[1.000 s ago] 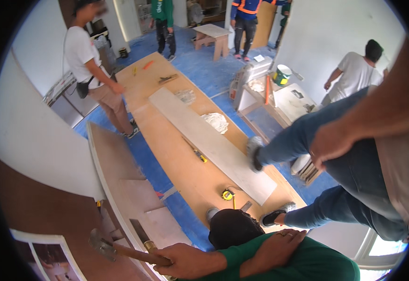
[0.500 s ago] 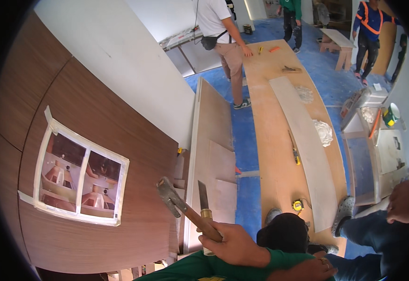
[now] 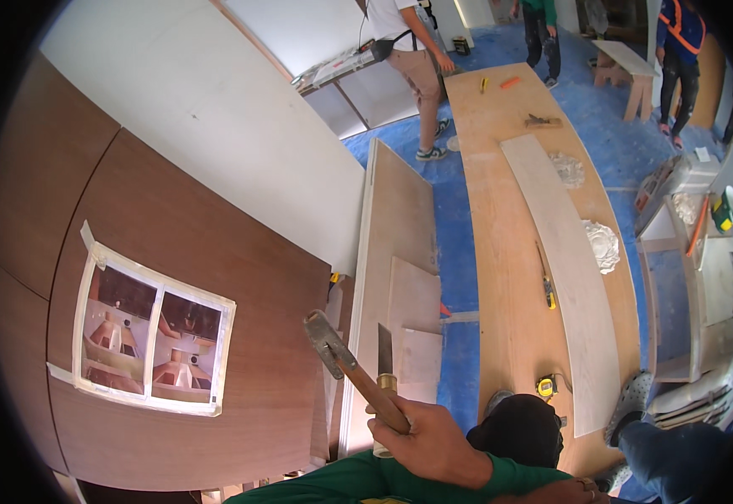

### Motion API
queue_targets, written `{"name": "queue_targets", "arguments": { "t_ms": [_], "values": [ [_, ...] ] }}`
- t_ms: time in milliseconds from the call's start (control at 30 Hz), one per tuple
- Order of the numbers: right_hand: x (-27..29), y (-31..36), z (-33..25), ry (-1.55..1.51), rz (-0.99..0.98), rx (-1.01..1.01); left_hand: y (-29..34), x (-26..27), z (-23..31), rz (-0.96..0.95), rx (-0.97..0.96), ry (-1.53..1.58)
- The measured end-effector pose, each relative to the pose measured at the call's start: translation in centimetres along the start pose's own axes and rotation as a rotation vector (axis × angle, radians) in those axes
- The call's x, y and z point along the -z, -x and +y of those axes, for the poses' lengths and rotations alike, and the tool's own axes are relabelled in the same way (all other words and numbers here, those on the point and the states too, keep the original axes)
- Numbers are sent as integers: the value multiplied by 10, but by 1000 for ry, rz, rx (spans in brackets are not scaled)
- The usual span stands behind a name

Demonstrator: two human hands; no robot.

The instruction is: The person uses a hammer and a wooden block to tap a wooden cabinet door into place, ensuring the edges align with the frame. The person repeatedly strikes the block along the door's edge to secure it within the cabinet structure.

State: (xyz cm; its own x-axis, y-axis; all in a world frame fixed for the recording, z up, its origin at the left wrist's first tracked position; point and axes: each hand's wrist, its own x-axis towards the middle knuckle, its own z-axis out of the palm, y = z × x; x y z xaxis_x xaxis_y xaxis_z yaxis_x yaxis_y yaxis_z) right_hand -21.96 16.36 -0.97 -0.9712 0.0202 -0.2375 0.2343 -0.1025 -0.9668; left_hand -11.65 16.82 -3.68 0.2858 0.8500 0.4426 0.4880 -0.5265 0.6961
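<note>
My right hand comes in on a green sleeve and is closed around the wooden handle of a claw hammer, whose worn metal head points up and left. In the same grip is a chisel-like tool with a flat steel blade and a brass-coloured collar. My left hand, with a ring on one finger, lies across the right sleeve at the lower edge. Its fingers seem flat, mostly cut off by the frame. Close to the hands is a black cap-like shape.
A long wooden board carries a pale strip, a tape measure, a yellow cutter and a plane. Left stands a brown panel with taped pictures. Co-workers stand beyond; a clogged foot is at right.
The view has shifted, so most things sit farther right. A co-worker's hand at the right has left the picture. The person in white has moved a foot. My grip on both tools is unchanged.
</note>
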Motion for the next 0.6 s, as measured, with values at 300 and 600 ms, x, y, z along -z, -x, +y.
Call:
{"name": "queue_targets", "arguments": {
  "t_ms": [300,600],
  "values": [
    [21,-8,-6,-47,44,-41,-3,5,-14,-15,-4,9],
    [21,5,-21,-119,55,-69,-1,2,-12,-28,-14,-2]
  ]
}}
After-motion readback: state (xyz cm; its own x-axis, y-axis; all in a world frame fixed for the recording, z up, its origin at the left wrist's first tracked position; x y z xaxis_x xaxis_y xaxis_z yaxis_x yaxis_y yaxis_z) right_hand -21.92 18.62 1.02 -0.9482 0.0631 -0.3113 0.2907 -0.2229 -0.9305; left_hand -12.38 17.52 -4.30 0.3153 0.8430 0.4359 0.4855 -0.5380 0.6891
